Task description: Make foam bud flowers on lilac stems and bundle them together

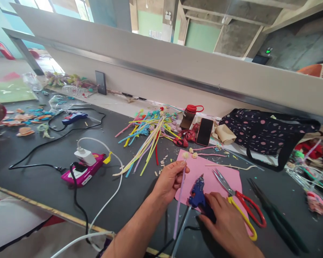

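My left hand [171, 182] pinches a lilac pipe-cleaner stem [179, 206], which has a small pale yellow blossom [185, 156] at its upper end. The stem hangs down toward the table's front edge. To the right, my right hand [226, 220] has its fingers and thumb around the handle of a blue hot glue gun [197, 193]. The gun's nozzle points away from me, over a pink sheet [201, 166]. A clear glue stick [183, 229] extends from its back end. Scissors [237, 195] with red and yellow handles lie just beyond my right fingers.
Colourful pipe-cleaner stems [150, 132] lie heaped mid-table. Behind are a bottle [187, 118], a phone [204, 131] and a dark patterned bag [258, 132]. Dark green pliers [277, 215] lie at right. Cables run from a magenta power strip [86, 172] at left, near another glue gun [74, 117].
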The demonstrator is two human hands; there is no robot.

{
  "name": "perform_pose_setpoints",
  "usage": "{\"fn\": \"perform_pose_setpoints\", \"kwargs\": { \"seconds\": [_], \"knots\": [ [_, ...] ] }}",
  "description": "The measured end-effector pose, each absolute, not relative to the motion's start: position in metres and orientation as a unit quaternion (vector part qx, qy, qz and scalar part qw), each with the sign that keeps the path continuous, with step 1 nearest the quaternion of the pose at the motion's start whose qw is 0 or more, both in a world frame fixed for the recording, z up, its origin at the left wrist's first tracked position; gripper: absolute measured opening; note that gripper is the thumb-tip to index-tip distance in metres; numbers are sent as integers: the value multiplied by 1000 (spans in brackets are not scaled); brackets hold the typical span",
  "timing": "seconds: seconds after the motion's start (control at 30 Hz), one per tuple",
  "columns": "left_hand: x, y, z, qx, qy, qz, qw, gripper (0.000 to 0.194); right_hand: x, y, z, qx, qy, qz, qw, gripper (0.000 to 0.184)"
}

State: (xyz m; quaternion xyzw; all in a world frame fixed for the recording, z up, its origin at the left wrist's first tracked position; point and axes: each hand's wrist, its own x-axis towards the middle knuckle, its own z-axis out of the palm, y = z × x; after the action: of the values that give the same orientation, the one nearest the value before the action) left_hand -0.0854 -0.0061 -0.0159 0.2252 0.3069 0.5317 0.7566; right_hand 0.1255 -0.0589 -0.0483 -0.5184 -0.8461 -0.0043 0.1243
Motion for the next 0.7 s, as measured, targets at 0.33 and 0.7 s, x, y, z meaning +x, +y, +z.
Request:
{"fn": "perform_pose_setpoints", "kwargs": {
  "seconds": [0.33,0.7],
  "knots": [
    [-87,-2,-17,204,337,560,729,21,138,-52,-44,-584,-758,170,235,27],
    [-80,-7,-14,256,353,527,729,23,122,-73,-33,-452,-647,408,459,38]
  ]
}}
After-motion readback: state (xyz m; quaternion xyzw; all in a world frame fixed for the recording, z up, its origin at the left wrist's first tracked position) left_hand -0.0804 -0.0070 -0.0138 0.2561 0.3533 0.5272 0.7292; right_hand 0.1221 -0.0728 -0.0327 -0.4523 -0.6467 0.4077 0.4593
